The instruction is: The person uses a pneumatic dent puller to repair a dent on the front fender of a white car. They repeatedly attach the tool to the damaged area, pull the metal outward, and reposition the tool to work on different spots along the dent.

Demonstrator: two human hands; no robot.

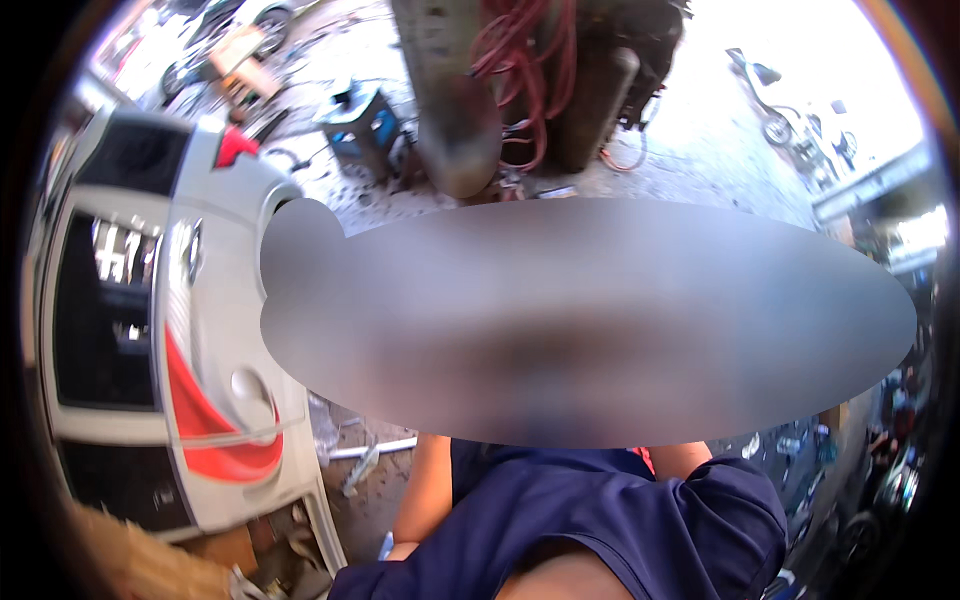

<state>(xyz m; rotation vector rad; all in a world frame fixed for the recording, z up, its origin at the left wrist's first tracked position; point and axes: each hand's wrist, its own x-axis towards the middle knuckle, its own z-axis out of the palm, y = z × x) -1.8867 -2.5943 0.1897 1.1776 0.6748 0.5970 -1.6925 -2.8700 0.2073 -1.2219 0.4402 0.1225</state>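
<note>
Left arm (424, 490) and right arm (683, 459) forward, apart (fingers hidden).

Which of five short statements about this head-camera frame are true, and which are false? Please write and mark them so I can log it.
1. A silver car with a red decal is on the left. True.

2. The person wears a bright yellow top. False: it is a navy shirt.

3. Red hoses hang in loops near the top of the picture. True.

4. Each hand is clearly seen gripping a tool. False: that area is blurred out, so neither hand nor anything held shows.

5. A motorbike stands at the lower left. False: it is at the upper right.
</note>
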